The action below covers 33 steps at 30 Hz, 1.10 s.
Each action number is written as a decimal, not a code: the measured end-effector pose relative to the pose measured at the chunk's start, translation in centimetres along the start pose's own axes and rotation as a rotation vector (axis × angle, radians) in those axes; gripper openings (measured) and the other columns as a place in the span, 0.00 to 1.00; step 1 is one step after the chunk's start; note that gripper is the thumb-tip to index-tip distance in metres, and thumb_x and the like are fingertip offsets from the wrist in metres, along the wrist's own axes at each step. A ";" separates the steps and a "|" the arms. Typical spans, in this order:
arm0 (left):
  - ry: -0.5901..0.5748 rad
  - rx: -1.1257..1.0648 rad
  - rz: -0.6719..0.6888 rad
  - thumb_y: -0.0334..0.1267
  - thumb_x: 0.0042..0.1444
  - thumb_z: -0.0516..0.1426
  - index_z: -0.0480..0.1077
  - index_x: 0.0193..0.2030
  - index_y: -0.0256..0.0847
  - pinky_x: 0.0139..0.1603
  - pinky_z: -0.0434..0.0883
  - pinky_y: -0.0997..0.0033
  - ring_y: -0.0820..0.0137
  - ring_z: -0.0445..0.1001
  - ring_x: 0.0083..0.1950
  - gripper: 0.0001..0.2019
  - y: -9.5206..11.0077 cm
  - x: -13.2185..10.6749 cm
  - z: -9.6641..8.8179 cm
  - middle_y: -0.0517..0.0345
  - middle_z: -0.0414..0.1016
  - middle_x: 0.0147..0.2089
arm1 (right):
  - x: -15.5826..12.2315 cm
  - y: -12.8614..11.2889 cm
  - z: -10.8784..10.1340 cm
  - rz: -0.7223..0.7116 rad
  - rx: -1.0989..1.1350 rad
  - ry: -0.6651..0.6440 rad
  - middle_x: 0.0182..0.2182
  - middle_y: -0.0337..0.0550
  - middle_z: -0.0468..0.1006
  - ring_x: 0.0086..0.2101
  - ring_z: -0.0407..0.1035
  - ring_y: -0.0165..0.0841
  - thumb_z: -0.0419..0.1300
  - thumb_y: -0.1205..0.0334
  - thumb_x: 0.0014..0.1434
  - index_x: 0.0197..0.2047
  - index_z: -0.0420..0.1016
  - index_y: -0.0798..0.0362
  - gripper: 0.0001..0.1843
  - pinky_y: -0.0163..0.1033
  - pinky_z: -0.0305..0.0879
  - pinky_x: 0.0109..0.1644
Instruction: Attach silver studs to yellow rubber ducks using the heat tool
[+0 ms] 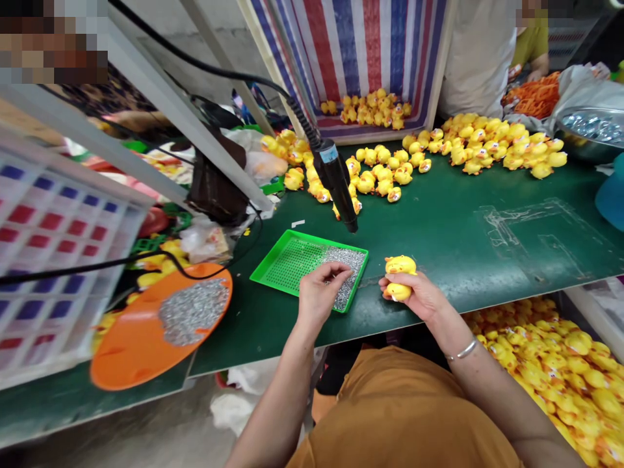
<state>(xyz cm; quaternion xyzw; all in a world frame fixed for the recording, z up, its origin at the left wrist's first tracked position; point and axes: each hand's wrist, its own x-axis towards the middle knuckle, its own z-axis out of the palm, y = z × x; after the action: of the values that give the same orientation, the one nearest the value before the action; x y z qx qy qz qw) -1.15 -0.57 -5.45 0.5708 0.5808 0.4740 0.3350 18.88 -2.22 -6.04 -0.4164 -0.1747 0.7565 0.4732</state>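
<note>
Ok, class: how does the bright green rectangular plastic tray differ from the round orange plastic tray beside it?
The bright green rectangular plastic tray has straight raised rims and a dotted floor; the round orange plastic tray has a curved edge and a smooth floor. The green tray's small silver pieces are heaped at one end; the orange tray's silver pieces spread in a central patch. Both hold small silver pieces.

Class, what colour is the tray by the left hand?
The tray is bright green, clearest in the head view.
</note>
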 end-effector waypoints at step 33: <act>-0.222 -0.001 0.122 0.40 0.49 0.66 0.75 0.28 0.41 0.32 0.66 0.71 0.71 0.71 0.32 0.07 3.6 -0.9 3.4 0.58 0.76 0.29 | -1.7 0.3 0.9 0.032 -0.119 -0.153 0.28 0.35 0.77 0.28 0.68 0.26 0.76 0.70 0.31 0.38 0.78 0.54 0.26 0.33 0.65 0.33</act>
<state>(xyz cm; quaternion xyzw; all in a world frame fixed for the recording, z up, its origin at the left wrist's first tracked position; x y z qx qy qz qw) 3.40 -1.23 -3.33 0.6540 0.5041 0.4275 0.3680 18.31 -3.71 -4.96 -0.3873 -0.2482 0.7819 0.4207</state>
